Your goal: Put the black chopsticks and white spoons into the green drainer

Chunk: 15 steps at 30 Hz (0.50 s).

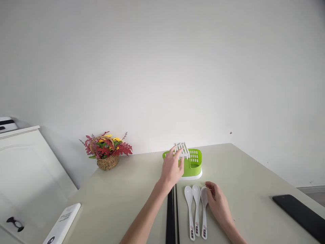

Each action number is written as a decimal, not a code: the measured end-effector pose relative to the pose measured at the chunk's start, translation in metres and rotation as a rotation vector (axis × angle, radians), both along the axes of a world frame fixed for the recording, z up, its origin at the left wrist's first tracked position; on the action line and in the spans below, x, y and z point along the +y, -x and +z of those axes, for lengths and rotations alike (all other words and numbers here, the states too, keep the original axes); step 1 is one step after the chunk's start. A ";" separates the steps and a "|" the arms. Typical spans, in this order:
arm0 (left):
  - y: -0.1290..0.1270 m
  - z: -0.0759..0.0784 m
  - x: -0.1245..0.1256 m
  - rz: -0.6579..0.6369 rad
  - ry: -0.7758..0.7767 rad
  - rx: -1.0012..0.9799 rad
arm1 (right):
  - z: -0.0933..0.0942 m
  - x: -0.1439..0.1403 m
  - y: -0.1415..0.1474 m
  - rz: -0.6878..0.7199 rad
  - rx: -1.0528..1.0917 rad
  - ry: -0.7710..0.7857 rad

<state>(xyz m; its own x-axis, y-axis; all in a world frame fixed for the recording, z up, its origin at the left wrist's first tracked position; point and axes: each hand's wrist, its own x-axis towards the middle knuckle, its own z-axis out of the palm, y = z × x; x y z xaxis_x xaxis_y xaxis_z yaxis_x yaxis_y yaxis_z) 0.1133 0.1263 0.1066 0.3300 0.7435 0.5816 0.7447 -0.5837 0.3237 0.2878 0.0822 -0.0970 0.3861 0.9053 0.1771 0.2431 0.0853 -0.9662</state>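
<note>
My left hand (171, 168) reaches to a green basket (196, 162) on a white base. Its fingers are bent round a white slotted rack (183, 150), which sits tilted above the basket's rim; the exact finger contact is partly hidden. Three white spoons lie side by side in front of the basket, bowls pointing away from me: a left spoon (189, 203), a middle spoon (196, 203) and a right spoon (204, 210). With curled fingers, my right hand (219, 205) grips the edge of the right spoon's bowl. Black chopsticks (170, 217) lie left of the spoons, partly under my left forearm.
A wicker basket (108, 163) of artificial flowers stands at the table's back left. On the left edge lies a white box-like object (63, 222), and a black phone (299, 215) is at the right. A white cabinet (30, 169) stands left of the table (122, 203); a wall is behind.
</note>
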 end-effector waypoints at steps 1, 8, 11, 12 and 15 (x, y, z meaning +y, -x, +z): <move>0.008 0.001 -0.003 0.032 -0.051 -0.064 | 0.000 0.000 0.000 -0.001 0.004 0.001; 0.066 -0.063 -0.033 0.193 0.280 -0.166 | 0.003 -0.005 0.002 0.005 -0.004 0.016; 0.079 -0.100 -0.055 0.263 0.369 -0.063 | 0.006 -0.007 0.003 0.020 -0.011 0.025; 0.081 -0.109 -0.061 0.287 0.378 -0.034 | 0.007 -0.007 0.003 0.024 -0.012 0.029; 0.087 -0.129 -0.079 0.349 0.372 0.003 | 0.008 -0.008 0.004 0.029 -0.012 0.044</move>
